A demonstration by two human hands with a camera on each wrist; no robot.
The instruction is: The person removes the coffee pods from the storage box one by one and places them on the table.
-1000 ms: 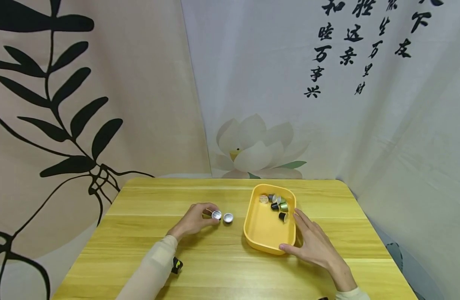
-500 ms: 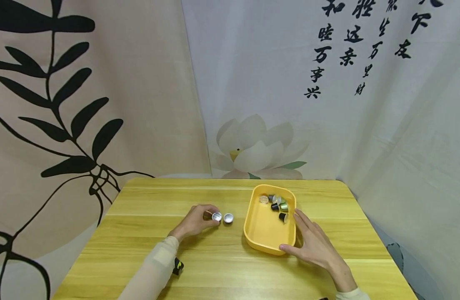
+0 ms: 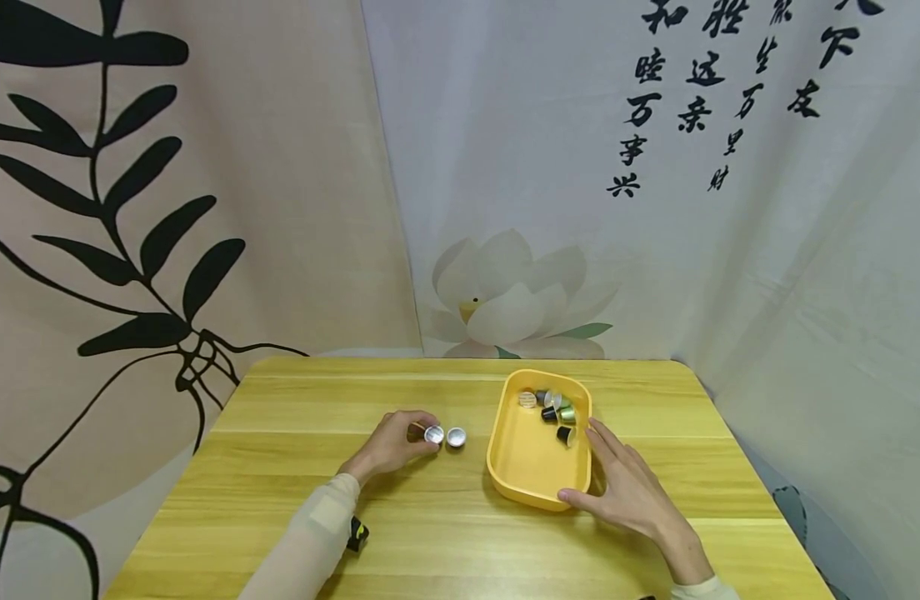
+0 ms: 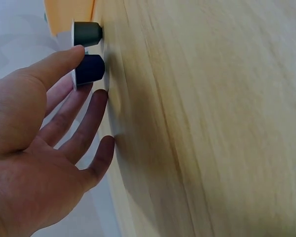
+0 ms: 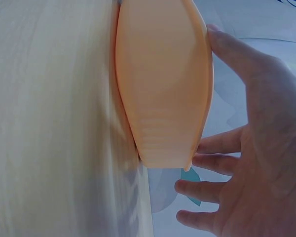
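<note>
Left hand [image 3: 388, 446] has thumb and fingertips closed lightly on a dark blue capsule [image 4: 90, 68], remaining fingers loosely extended. Head view gives only the silvery top of this capsule and of its neighbour; left wrist view supplies the body colours, the neighbour being a dark green capsule [image 4: 88, 33] just beyond the thumb tip, narrow end down. Whether the blue one touches the surface: cannot tell. Right hand [image 3: 632, 496] is spread wide, thumb and fingertips against the near and far parts of a yellow tray [image 3: 531, 471] lying to its left. Right wrist view shows only the tray's outer wall; head view shows several loose capsules [image 3: 567, 414] inside, left of the right fingertips. Beneath both hands, a yellowish wood-grain tabletop [image 3: 415, 542]. Beyond the hands, pale cloth hangings [image 3: 302, 167] with black leaf print, a lotus and dark brushed characters.
</note>
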